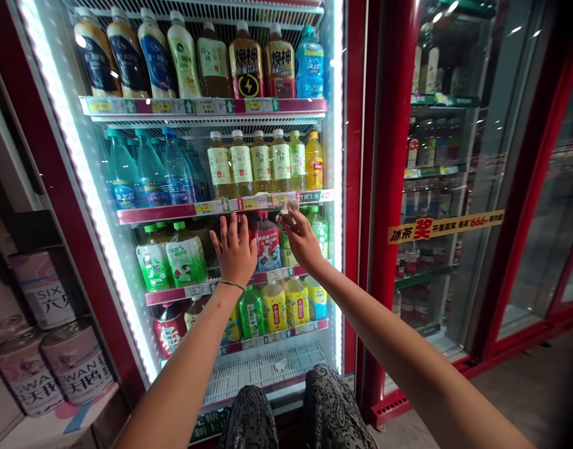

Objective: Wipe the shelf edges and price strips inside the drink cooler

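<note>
My left hand (237, 252) is stretched out with its fingers spread, palm toward the third shelf, holding nothing. Whether its fingertips touch anything I cannot tell. Just right of it stands a bottle with a red label (268, 240); to its left are green tea bottles (187, 252). My right hand (305, 240) pinches a small crumpled pale cloth (287, 212) against or close to the price strip (262, 201) of the shelf above. Behind that hand, green-capped bottles (318, 227) are partly hidden.
Lit shelves of drinks fill the red-framed cooler, with a wire bottom rack (267, 368) below. Large printed cans (78, 362) are stacked at left. A second glass-door cooler (436, 249) stands at right. My knees (335, 405) are close to the bottom shelf.
</note>
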Demonstrator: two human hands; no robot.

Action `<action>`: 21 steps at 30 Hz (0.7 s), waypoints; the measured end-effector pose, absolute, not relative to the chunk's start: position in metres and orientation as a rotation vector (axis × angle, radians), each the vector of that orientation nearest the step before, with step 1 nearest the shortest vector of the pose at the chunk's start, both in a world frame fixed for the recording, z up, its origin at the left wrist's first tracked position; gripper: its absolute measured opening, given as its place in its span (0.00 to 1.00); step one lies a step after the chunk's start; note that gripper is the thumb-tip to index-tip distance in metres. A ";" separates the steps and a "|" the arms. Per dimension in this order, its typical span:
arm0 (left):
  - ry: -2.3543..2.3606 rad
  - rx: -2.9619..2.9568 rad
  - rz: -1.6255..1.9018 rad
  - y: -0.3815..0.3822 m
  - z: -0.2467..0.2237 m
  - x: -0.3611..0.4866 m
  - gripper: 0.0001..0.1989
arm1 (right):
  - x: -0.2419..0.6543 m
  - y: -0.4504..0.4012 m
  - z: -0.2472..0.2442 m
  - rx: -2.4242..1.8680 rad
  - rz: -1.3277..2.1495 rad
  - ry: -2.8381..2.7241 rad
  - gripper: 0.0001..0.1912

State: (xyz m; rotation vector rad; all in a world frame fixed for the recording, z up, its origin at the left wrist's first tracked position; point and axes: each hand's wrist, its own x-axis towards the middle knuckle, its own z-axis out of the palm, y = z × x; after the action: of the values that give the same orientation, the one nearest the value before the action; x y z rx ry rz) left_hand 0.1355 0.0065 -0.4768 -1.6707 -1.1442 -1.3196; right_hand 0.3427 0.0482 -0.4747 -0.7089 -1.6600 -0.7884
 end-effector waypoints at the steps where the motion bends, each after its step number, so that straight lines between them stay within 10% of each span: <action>1: -1.159 -1.678 -1.314 0.006 -0.477 0.136 0.32 | 0.344 0.049 -0.476 -0.715 -0.783 -1.659 0.26; 21: -1.283 -1.655 -1.253 0.010 -0.483 0.143 0.32 | 0.367 0.051 -0.491 -0.708 -0.805 -1.663 0.32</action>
State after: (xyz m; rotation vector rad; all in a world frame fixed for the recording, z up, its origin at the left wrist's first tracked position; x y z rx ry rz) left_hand 0.1429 0.0097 -0.4835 -1.6549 -1.2835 -1.2527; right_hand 0.3668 0.0512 -0.4913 -0.7081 -1.6627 -0.8054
